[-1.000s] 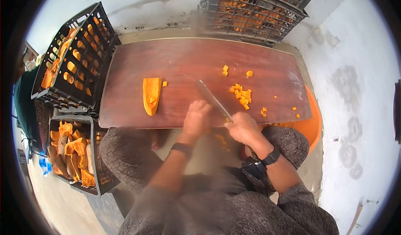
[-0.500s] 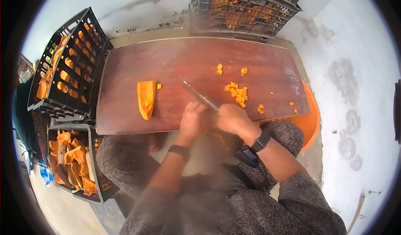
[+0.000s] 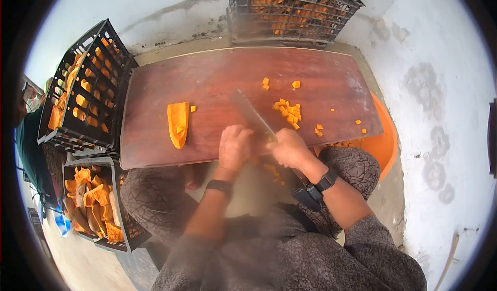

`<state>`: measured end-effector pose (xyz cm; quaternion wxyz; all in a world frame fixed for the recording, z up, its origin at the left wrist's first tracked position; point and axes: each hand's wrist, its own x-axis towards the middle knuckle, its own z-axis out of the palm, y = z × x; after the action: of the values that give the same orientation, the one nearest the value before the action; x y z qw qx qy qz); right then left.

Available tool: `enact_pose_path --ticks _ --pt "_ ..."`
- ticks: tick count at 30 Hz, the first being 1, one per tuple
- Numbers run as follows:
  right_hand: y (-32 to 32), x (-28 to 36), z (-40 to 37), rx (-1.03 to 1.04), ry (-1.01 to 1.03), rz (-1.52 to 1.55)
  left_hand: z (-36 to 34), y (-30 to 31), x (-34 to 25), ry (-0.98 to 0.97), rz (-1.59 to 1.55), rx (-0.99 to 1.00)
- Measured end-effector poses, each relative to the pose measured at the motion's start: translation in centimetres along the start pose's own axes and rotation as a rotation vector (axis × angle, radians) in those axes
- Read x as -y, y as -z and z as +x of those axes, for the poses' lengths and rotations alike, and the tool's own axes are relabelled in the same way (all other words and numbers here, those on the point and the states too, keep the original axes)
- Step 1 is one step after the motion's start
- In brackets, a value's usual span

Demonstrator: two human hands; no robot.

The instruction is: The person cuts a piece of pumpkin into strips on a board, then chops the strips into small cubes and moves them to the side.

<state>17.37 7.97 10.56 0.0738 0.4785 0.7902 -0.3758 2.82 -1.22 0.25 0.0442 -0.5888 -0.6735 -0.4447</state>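
Note:
My right hand (image 3: 290, 147) is wrapped round the handle of a knife (image 3: 253, 113), whose blade points up and left over the reddish-brown board (image 3: 217, 84). My left hand (image 3: 235, 145) is closed at the board's near edge, left of the knife; what it holds, if anything, is hidden. A long orange pumpkin piece (image 3: 178, 123) lies on the left part of the board, with a small cube (image 3: 193, 108) beside it. Several orange cubes (image 3: 289, 112) are heaped right of the blade, and a few others lie scattered around them.
Black crates of orange pieces stand at the left (image 3: 88, 128), lower left (image 3: 115, 187) and back (image 3: 290, 41). An orange tub (image 3: 385, 141) sits below the board's right end. A person's dark green sleeve (image 3: 30, 141) shows at the far left. A white wall (image 3: 445, 110) rises at the right.
The knife blade has turned to a steeper angle and is more blurred. My left hand has shifted slightly left. The whole view has moved a little.

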Motion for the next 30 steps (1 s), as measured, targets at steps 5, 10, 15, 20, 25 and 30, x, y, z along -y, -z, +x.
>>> enact_pose_path --ticks 5,10,15,20,25,30 --pt "-0.2 0.2 -1.4 -0.066 0.157 -0.169 -0.2 -0.5 0.3 0.009 0.097 0.005" --pt "0.2 0.9 -1.8 -0.006 0.127 -0.171 0.0 0.4 -0.6 0.022 0.065 0.058" --pt "0.7 1.3 -1.9 0.084 0.112 -0.138 -0.1 0.6 -0.4 0.021 0.037 0.062" --pt "0.9 2.4 -1.6 0.140 0.074 -0.156 -0.3 0.3 0.0 0.024 0.033 0.045" --pt "-0.5 2.4 -0.4 0.050 0.196 -0.265 -0.3 0.0 0.6 0.134 0.091 0.060" --pt "1.9 4.1 0.5 0.268 0.017 -0.186 -0.3 -0.4 0.9 0.096 0.092 0.025"
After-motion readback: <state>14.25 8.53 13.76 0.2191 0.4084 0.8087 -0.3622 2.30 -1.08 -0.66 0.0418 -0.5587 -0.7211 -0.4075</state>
